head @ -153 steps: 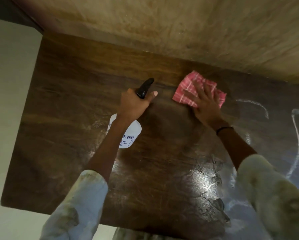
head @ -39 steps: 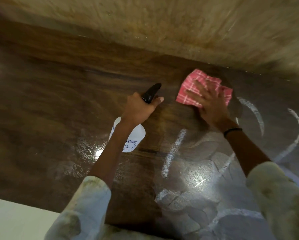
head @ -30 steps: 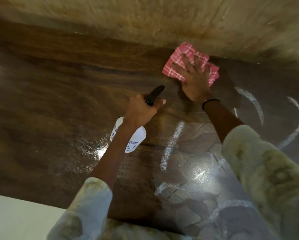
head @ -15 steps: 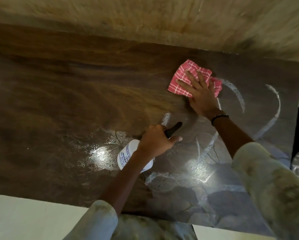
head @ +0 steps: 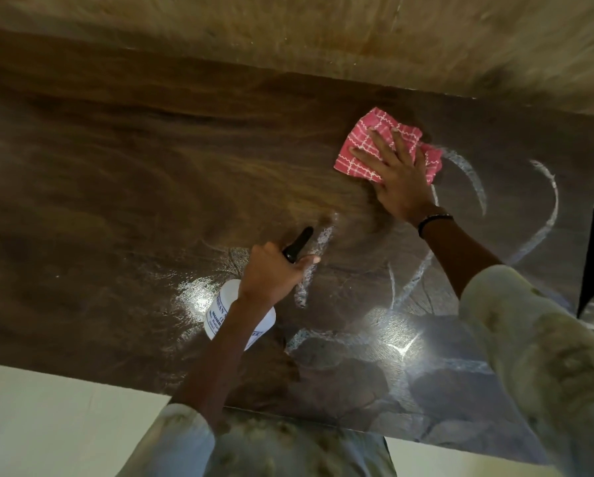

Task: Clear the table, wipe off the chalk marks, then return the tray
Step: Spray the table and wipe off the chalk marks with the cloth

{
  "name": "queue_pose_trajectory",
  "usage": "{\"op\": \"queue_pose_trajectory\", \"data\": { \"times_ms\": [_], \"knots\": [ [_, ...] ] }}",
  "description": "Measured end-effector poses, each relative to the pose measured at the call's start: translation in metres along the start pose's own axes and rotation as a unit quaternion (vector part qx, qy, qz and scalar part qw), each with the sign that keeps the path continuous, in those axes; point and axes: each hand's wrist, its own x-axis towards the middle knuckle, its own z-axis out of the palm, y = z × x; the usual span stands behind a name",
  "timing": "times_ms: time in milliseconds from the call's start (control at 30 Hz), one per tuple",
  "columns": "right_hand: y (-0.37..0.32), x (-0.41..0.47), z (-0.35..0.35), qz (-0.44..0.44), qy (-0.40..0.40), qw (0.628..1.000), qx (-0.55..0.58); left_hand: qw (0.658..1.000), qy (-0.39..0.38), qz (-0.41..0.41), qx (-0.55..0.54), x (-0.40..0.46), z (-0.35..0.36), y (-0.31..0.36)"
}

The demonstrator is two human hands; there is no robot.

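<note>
While right hand (head: 400,180) presses cloth (head: 364,146), left hand (head: 271,273) grips spray bottle (head: 219,315)

A dark wooden table (head: 123,187) is carrying a pink cloth (head: 364,149) at 1 o'clock, with chalk marks (head: 474,180) curving at 3 o'clock.
</note>
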Motion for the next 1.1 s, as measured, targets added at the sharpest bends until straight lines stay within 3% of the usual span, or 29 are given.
{"op": "queue_pose_trajectory", "data": {
  "times_ms": [200,433,567,633,767,933,1100],
  "knots": [
    [-0.027,0.003,0.005,0.017,-0.005,1.000,0.019,0.998,0.004,-0.006,-0.066,-0.008,-0.013,-0.001],
    [-0.125,-0.027,0.046,-0.167,-0.022,0.986,0.004,0.994,0.039,-0.021,-0.096,-0.015,-0.019,-0.003],
    [-0.110,-0.080,0.055,-0.209,-0.005,0.977,-0.027,0.996,0.024,-0.024,-0.086,-0.020,-0.022,-0.008],
    [-0.079,-0.097,0.047,-0.187,0.002,0.982,-0.040,0.996,0.027,-0.010,-0.086,-0.025,-0.025,-0.008],
    [-0.035,-0.093,0.021,-0.056,0.008,0.998,-0.015,0.995,0.022,0.010,-0.101,-0.034,-0.030,-0.011],
    [-0.068,-0.040,0.016,0.085,0.006,0.996,0.012,0.995,0.003,0.025,-0.095,-0.038,-0.030,-0.018],
    [-0.128,-0.036,0.040,-0.017,-0.012,1.000,-0.012,0.997,-0.008,0.025,-0.079,-0.044,-0.029,-0.021]
  ]
}}
